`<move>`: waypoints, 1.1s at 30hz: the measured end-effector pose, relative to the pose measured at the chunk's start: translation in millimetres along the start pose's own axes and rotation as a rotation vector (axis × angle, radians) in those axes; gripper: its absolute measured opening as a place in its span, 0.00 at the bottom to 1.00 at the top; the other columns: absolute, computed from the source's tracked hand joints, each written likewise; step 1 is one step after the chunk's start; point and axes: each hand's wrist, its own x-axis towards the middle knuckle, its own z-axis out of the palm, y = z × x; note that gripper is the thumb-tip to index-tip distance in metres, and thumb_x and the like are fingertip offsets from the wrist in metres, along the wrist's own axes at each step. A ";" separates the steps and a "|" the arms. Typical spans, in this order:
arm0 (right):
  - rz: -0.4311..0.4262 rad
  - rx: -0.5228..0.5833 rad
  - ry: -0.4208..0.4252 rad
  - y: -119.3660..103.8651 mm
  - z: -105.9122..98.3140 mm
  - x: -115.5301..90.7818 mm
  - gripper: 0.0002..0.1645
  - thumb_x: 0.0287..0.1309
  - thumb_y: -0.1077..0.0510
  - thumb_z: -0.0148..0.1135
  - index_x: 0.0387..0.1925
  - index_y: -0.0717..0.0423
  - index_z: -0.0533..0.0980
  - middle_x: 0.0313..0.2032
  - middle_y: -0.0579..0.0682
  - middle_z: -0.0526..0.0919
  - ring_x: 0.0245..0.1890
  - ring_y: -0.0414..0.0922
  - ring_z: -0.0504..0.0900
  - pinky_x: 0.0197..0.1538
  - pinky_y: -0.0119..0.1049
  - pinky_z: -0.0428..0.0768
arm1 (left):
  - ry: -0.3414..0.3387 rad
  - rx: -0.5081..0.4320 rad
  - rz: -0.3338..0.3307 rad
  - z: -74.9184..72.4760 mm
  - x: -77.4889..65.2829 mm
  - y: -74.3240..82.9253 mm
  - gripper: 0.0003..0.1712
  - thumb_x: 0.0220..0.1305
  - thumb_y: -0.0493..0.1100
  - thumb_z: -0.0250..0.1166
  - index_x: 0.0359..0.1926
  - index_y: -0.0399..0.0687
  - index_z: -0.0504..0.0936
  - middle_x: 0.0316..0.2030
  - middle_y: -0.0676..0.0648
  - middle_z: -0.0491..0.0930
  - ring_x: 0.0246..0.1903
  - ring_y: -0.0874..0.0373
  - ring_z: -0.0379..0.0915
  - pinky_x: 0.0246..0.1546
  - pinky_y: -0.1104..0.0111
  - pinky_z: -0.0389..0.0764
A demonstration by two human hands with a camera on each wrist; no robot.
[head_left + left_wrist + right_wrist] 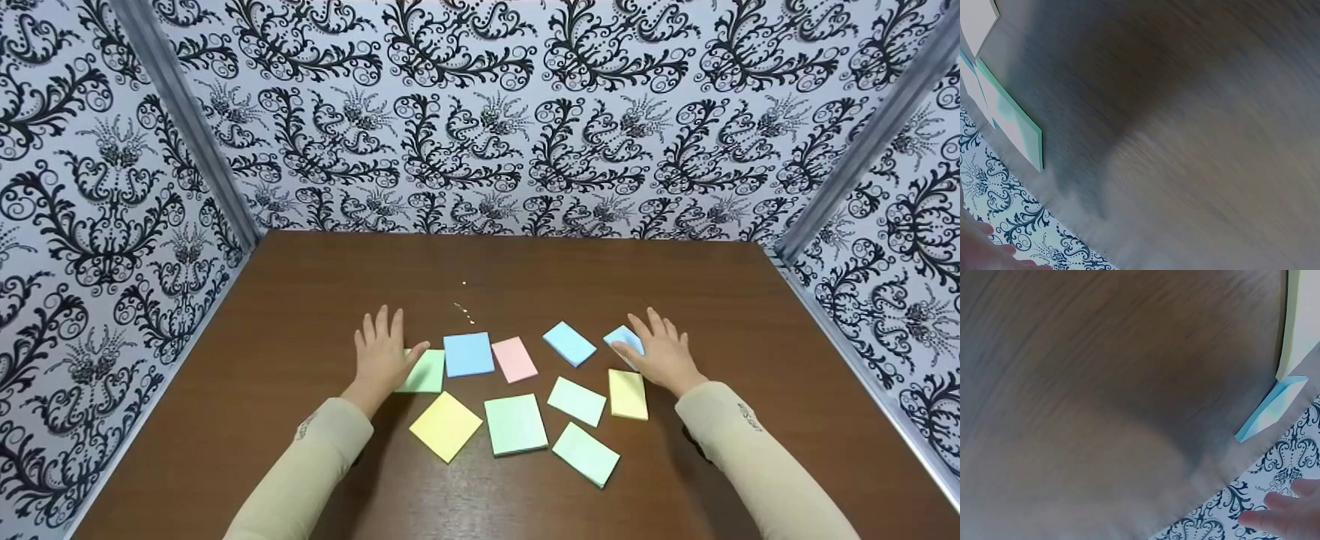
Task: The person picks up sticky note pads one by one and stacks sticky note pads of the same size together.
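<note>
My left hand (381,358) is spread with straight fingers at the left of the note pads, its thumb overlapping a green square sticky note pad (426,373) in the head view. On the other side, my right hand (661,354) has its fingers extended over a small blue sticky note pad (622,339) and partly hides it. Just below that hand lies a yellow rectangular pad (628,395). Neither hand grips anything. In the left wrist view the green pad (1013,121) lies flat on the table, and the right wrist view shows the blue pad (1273,409) beside the yellow one.
Between the hands lie a blue square pad (469,354), a pink pad (514,359), another blue pad (570,343), a yellow square (446,427), a green square stack (516,425) and two pale green pads. Patterned walls enclose the brown table (360,262); small white specks dot it.
</note>
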 end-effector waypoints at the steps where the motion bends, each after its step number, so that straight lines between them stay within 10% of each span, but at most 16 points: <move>1: 0.009 0.018 -0.004 1.0 0.1 0.2 0.47 0.61 0.31 0.40 0.68 0.60 0.52 0.67 0.69 0.45 0.64 0.71 0.45 0.57 0.70 0.43 | 0.001 0.002 0.001 0.0 -0.4 0.0 0.44 0.63 0.63 0.49 0.69 0.40 0.50 0.68 0.33 0.44 0.67 0.33 0.35 0.61 0.41 0.43; 12: 0.102 0.129 -0.062 4.0 10.5 2.9 0.41 0.63 0.48 0.49 0.62 0.78 0.53 0.62 0.76 0.54 0.62 0.69 0.54 0.60 0.60 0.56 | 0.004 0.027 0.013 2.2 -8.4 -6.0 0.44 0.63 0.64 0.49 0.69 0.40 0.50 0.68 0.34 0.45 0.67 0.33 0.36 0.61 0.41 0.45; 33: 0.130 0.020 -0.002 -10.7 20.3 5.8 0.36 0.59 0.56 0.56 0.59 0.79 0.57 0.54 0.77 0.63 0.55 0.71 0.63 0.53 0.58 0.67 | 0.002 0.011 0.016 6.8 -18.0 -14.8 0.43 0.63 0.62 0.51 0.68 0.39 0.52 0.67 0.33 0.48 0.66 0.33 0.39 0.61 0.41 0.47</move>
